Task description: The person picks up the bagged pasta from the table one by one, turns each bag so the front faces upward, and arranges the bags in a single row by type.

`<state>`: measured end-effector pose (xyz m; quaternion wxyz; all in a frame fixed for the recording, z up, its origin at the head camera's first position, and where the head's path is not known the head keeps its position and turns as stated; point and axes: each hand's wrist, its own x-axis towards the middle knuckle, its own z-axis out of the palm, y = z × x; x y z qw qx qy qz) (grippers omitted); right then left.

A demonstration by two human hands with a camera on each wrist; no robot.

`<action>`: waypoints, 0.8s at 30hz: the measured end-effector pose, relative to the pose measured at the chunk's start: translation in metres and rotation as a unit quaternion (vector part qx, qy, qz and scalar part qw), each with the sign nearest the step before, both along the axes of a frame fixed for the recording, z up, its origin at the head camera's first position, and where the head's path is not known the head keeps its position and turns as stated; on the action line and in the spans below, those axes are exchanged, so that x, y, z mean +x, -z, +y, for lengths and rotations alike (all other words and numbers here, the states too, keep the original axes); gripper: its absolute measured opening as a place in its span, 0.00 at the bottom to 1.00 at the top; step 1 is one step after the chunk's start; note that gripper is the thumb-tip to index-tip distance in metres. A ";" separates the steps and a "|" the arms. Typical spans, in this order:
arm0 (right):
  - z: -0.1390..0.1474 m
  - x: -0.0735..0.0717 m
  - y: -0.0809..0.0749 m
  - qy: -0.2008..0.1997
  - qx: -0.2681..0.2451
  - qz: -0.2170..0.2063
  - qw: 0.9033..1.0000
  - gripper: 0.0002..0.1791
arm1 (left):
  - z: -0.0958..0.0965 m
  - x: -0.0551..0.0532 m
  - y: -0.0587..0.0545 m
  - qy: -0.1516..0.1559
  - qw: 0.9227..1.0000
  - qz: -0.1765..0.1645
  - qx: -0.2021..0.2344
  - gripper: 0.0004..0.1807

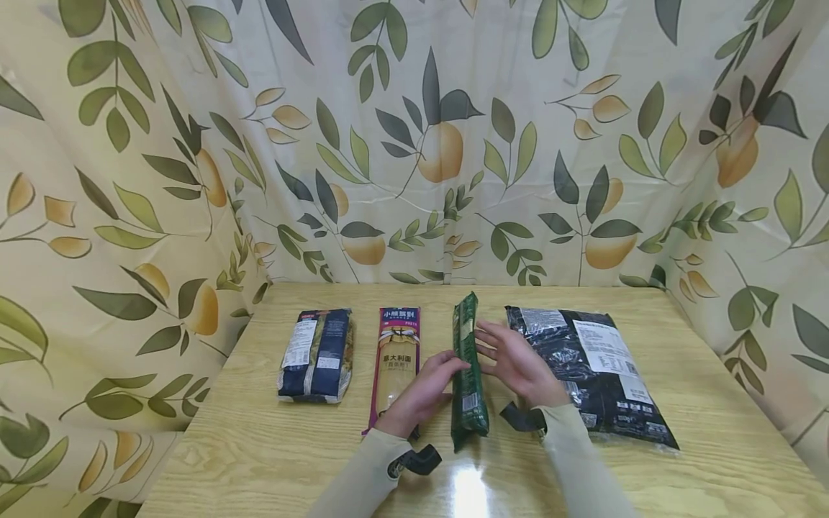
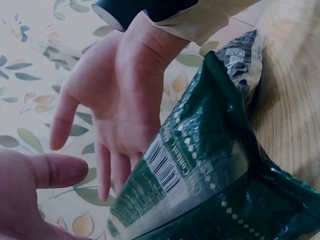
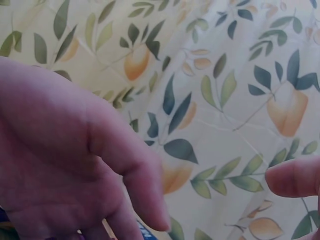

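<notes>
A green packet [image 1: 468, 374] stands on its narrow side on the wooden table, between both hands. Its barcode and printed back face show in the left wrist view. Left of it is my left hand [image 1: 430, 385], with relaxed fingers and the thumb tip overlapping the packet's edge in the head view. My right hand [image 1: 518, 363] is on the other side, palm turned toward the packet and fingers loosely extended. In the left wrist view, the left thumb [image 2: 55, 171] points toward the right hand [image 2: 120, 95], apart from the packet.
A pasta packet [image 1: 396, 352] lies just left of the green one, partly covered by the left forearm. Farther left lies a dark blue bag [image 1: 330, 345] with a white label. A large black bag [image 1: 550, 345] lies on the right. Patterned curtain [image 1: 414, 216] surrounds the table [image 1: 227, 460].
</notes>
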<state>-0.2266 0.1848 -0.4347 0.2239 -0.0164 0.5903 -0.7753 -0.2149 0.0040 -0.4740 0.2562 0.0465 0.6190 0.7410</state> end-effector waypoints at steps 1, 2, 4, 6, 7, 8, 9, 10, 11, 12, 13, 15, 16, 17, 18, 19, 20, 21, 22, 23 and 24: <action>-0.001 0.001 0.000 0.000 -0.003 0.002 1.000 0.39 | 0.000 0.000 0.000 0.001 1.000 0.001 0.001 0.29; -0.002 0.001 0.001 -0.001 -0.005 0.005 1.000 0.38 | 0.000 0.000 0.000 -0.001 1.000 0.001 0.002 0.28; -0.004 0.003 0.002 0.000 -0.011 0.009 1.000 0.37 | 0.000 0.000 -0.001 -0.007 1.000 0.000 -0.001 0.29; -0.007 0.004 0.002 -0.003 -0.014 0.015 1.000 0.36 | -0.001 0.000 -0.001 -0.012 1.000 0.002 -0.007 0.29; -0.008 0.004 0.002 -0.005 -0.018 0.016 1.000 0.35 | -0.001 0.000 -0.001 -0.013 1.000 0.002 -0.008 0.29; -0.009 0.004 0.002 -0.010 -0.021 0.019 1.000 0.35 | -0.001 0.000 -0.001 -0.015 1.000 0.002 -0.012 0.29; -0.011 0.003 0.002 -0.014 -0.026 0.019 0.999 0.35 | -0.001 0.000 -0.002 -0.018 1.000 0.005 -0.017 0.30; -0.012 0.003 0.003 -0.021 -0.030 0.018 0.999 0.35 | -0.001 0.000 -0.002 -0.020 1.000 0.006 -0.020 0.29; -0.013 0.003 0.003 -0.028 -0.035 0.017 0.999 0.36 | -0.002 -0.001 -0.002 -0.022 0.999 0.008 -0.025 0.30; -0.014 0.002 0.003 -0.034 -0.039 0.016 0.999 0.36 | -0.002 -0.001 -0.002 -0.024 0.999 0.010 -0.028 0.30; -0.015 0.002 0.004 -0.037 -0.044 0.012 0.998 0.36 | -0.002 -0.001 -0.001 -0.025 0.999 0.013 -0.033 0.31; -0.016 0.001 0.004 -0.043 -0.047 0.007 0.998 0.37 | -0.003 -0.001 -0.001 -0.029 0.998 0.017 -0.044 0.32; -0.016 0.001 0.004 -0.045 -0.045 0.006 0.998 0.38 | -0.004 -0.001 -0.001 -0.030 0.998 0.016 -0.046 0.32; -0.017 0.001 0.004 -0.042 -0.045 0.004 0.998 0.37 | -0.004 -0.001 -0.001 -0.031 0.998 0.016 -0.051 0.32; -0.017 0.001 0.005 -0.037 -0.044 0.002 0.998 0.37 | -0.004 -0.002 0.000 -0.031 0.998 0.017 -0.056 0.32; -0.017 0.001 0.005 -0.031 -0.043 0.000 0.999 0.37 | -0.004 -0.002 0.000 -0.032 0.997 0.019 -0.062 0.32; -0.017 0.001 0.006 -0.025 -0.043 -0.002 0.999 0.37 | -0.004 -0.002 0.000 -0.034 0.997 0.017 -0.068 0.33; -0.017 0.001 0.006 -0.018 -0.043 -0.004 0.999 0.36 | -0.004 -0.002 0.000 -0.036 0.997 0.017 -0.073 0.35; -0.017 0.001 0.006 -0.012 -0.045 -0.006 0.999 0.36 | -0.004 -0.002 0.000 -0.037 0.996 0.017 -0.076 0.36; -0.016 0.001 0.007 -0.008 -0.045 -0.007 0.999 0.36 | -0.004 -0.002 0.000 -0.039 0.996 0.017 -0.080 0.38; -0.016 0.001 0.007 -0.005 -0.046 -0.007 0.999 0.36 | -0.004 -0.002 0.001 -0.040 0.996 0.018 -0.083 0.39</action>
